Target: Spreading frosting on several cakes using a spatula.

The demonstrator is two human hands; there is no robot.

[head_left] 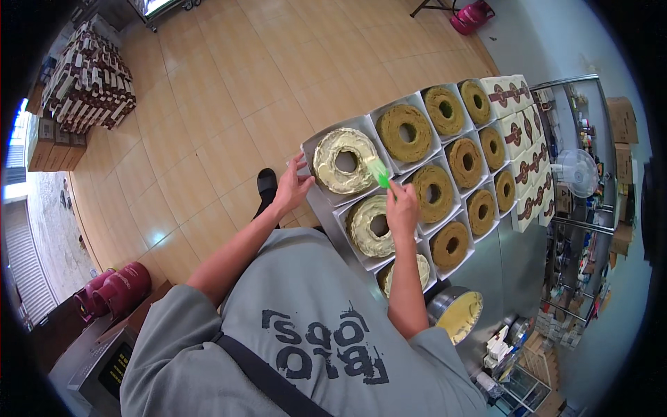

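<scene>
My right hand (pixel 403 208) grips a green-handled pastry brush (pixel 383 178), its head smeared with pale cream and resting on the right side of a ring cake (pixel 324 161). This cake is coated in cream and sits in an open white cake box (pixel 313 142) at the table's far left corner. My left hand (pixel 295 186) holds the left edge of that box, fingers and thumb at its wall. Nearer to me is a second cream-coated ring cake (pixel 360 233) in its own box. A third coated cake (pixel 419 270) is partly hidden behind my right forearm.
Several uncoated brown ring cakes (pixel 397 147) stand in open boxes to the right. Closed printed boxes (pixel 533 170) are stacked past them. A metal pot of pale yellow cream (pixel 460 316) stands on the steel table (pixel 506 260). Beyond are a white fan (pixel 578 173) and metal shelves (pixel 603 222).
</scene>
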